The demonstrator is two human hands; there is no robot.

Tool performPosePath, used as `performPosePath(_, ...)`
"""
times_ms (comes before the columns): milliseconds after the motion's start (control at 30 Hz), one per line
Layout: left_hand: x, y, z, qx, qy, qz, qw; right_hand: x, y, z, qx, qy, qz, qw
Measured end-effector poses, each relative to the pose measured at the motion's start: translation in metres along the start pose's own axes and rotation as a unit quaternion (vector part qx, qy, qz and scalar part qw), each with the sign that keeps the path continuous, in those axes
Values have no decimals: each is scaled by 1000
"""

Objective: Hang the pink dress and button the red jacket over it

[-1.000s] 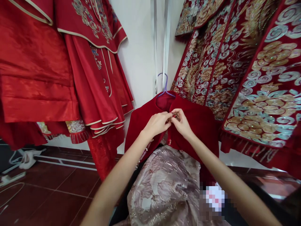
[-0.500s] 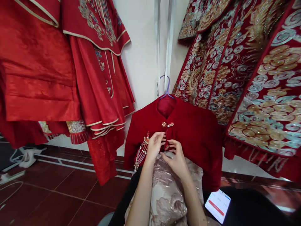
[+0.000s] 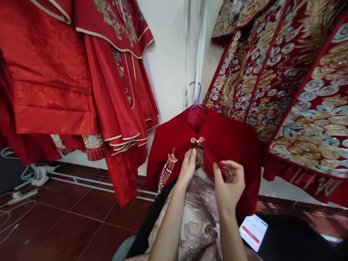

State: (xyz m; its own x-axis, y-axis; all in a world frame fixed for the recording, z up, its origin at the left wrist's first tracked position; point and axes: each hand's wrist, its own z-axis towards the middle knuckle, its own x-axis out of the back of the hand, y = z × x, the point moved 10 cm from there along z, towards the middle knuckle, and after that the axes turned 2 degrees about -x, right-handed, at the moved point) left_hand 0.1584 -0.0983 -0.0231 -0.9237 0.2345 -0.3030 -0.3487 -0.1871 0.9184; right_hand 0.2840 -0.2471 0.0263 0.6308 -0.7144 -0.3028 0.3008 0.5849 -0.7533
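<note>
A dark red jacket (image 3: 174, 134) hangs from a purple hanger (image 3: 199, 96). A jewelled frog button (image 3: 197, 140) joins its front below the neck; lower down the two front edges are parted. My right hand (image 3: 230, 179) pinches the front edge on the right and holds it folded outward, with a small red-and-gold bead fastener by the fingers. On the other front edge, my left hand (image 3: 189, 165) is closed with the thumb at the edge; its other fingers are partly hidden. A beaded tassel brooch (image 3: 168, 168) hangs on the jacket, left of my left hand.
Red garments with cream piping (image 3: 119, 90) hang on the left, heavily embroidered red garments (image 3: 307, 108) on the right. A shiny patterned cloth (image 3: 198, 214) covers my lap. A lit phone (image 3: 253, 232) lies to the right. Cables and a white shoe (image 3: 40, 175) are on the floor at left.
My right hand has moved right, drawing the jacket's front edge outward and opening a gap below the top button. My left hand stays by the opposite edge. The view has shifted slightly.
</note>
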Motion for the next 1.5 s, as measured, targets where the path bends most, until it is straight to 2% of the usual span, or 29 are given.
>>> performPosePath(100, 3, 7, -1, 17, -34, 15, 999, -22, -7, -7, -1, -109, -7, 994)
performPosePath(167, 16, 19, 1, 1, -34, 41, 999, -37, -7, -15, 5, -182, -32, 983)
performPosePath(233, 44, 35, 4, -48, 25, 71, 996, -48, -5, -20, 10, -233, -52, 971)
performPosePath(333, 94, 51, 4, -119, 158, 114, 974, -57, -2, -24, 20, -279, -77, 957)
performPosePath(367, 105, 50, 4, -123, 185, 125, 967, -59, -2, -25, 25, -290, -85, 953)
performPosePath(433, 115, 42, 6, -109, 190, 127, 967, -62, 0, -27, 36, -313, -97, 944)
performPosePath(533, 108, 32, 10, -88, 136, 101, 982, -64, 3, -31, 43, -344, -101, 933)
performPosePath(700, 96, 35, 10, -90, 110, 75, 987, -65, 10, -19, 13, -325, -42, 945)
performPosePath(800, 95, 36, 11, -92, 110, 61, 988, -90, 14, -9, 24, -338, -34, 940)
performPosePath(900, 95, 35, 12, -93, 107, 53, 988, -116, 28, 2, 33, -313, -75, 946)
performPosePath(967, 95, 34, 12, -98, 105, 50, 988, -129, 44, 5, 11, -295, -95, 951)
performPosePath(1067, 92, 33, 13, -105, 92, 48, 989, -142, 67, -3, -42, -317, -59, 946)
performPosePath(1233, 89, 34, 12, -103, 86, 46, 990, -141, 83, -11, -97, -325, 19, 941)
performPosePath(1333, 86, 35, 11, -103, 77, 55, 990, -143, 81, -11, -88, -336, 13, 938)
performPosePath(1500, 87, 35, 10, -108, 88, 58, 988, -145, 66, -16, -13, -373, -31, 927)
